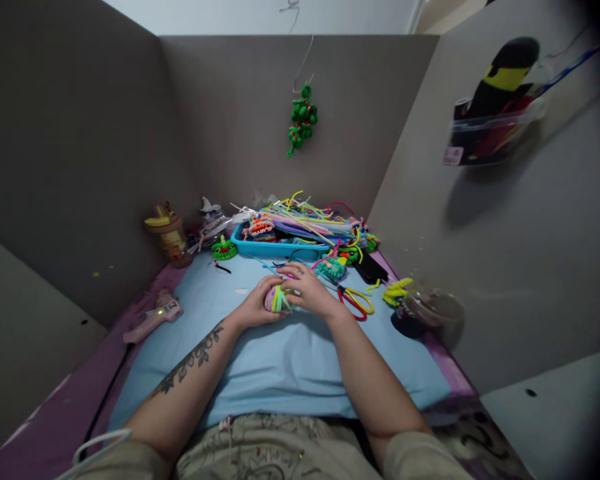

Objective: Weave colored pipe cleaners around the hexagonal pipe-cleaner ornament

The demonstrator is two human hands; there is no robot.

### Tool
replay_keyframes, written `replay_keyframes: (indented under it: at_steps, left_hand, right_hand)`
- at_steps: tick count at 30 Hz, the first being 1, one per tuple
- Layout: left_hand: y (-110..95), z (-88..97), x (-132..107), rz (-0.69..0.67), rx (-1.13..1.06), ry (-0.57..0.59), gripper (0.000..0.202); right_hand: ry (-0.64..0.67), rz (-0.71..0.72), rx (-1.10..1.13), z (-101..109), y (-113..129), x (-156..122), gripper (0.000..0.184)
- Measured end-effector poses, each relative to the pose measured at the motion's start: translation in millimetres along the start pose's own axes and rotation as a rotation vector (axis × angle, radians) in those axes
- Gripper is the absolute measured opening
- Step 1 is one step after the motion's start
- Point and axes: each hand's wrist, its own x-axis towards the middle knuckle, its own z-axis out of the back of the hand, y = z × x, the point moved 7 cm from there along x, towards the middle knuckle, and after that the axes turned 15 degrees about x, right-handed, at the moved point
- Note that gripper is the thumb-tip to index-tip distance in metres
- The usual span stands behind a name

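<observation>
Over the middle of the light blue cloth (290, 360), my left hand (257, 305) is closed round a small bundle of coiled pastel pipe cleaners (276, 299) in pink, yellow and mint green. My right hand (307, 291) reaches across from the other side, its fingers bent over the top and right edge of the same bundle. The fingers cover part of the bundle. To the right of my right hand lie scissors (359, 303) with one red and one yellow handle. Just beyond sits a teal pipe-cleaner piece (331, 268).
A blue tray (275, 250) heaped with pipe cleaners (305, 223) stands at the back. A pink glue gun (155, 318) with a lit green light rests at left. A black phone-like object (371, 269) and a dark cup (409, 319) are at right. Green pieces (303, 119) hang on the back panel.
</observation>
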Motion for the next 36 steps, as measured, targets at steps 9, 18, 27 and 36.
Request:
replay_keyframes:
  at_steps: [9, 18, 27, 36]
  left_hand:
    - [-8, 13.5, 1, 0.006, 0.178, -0.15, 0.074]
    - [-16, 21.0, -4, -0.019, 0.474, -0.268, 0.077]
    - [-10, 20.9, -3, 0.029, 0.485, -0.273, 0.087]
    - [-2, 12.1, -5, 0.07, 0.292, -0.233, 0.105]
  right_hand:
    - [-0.267, -0.193, 0.342, 2, -11, 1, 0.01]
    - [-0.347, -0.325, 0.535, -7, -24, -2, 0.02]
    - [-0.252, -0.281, 0.539, -2, -13, -2, 0.024]
    - [-0.451, -0.309, 0.593, 0, -18, -7, 0.018]
